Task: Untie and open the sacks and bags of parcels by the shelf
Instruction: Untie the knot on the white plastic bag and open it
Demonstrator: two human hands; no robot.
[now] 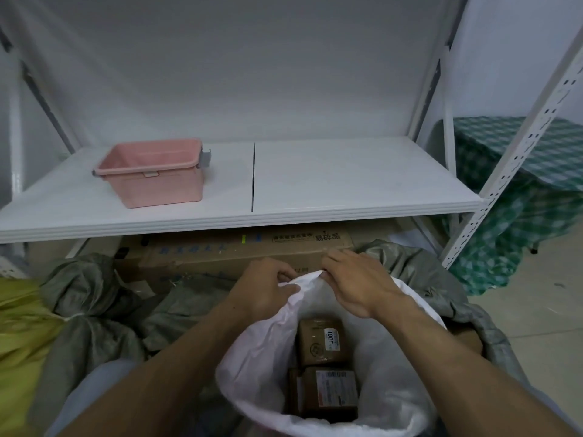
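Note:
A white plastic bag (391, 383) stands open on the floor in front of me, below the shelf. Inside it lie two brown cardboard parcels (325, 342) with printed labels. My left hand (268, 288) pinches the far rim of the bag on its left side. My right hand (356, 282) grips the same rim just to the right, the two hands almost touching. Grey-green woven sacks (94, 310) lie to the left, one tied at the neck with white string. Another grey-green sack (419, 263) lies behind and right of the bag.
A white metal shelf (347, 187) runs across above the sacks, carrying a pink plastic tub (151, 175). Long cardboard boxes (239, 250) lie under it. A yellow sack (19, 326) is at the far left. A green checked cloth (517, 197) covers something at the right.

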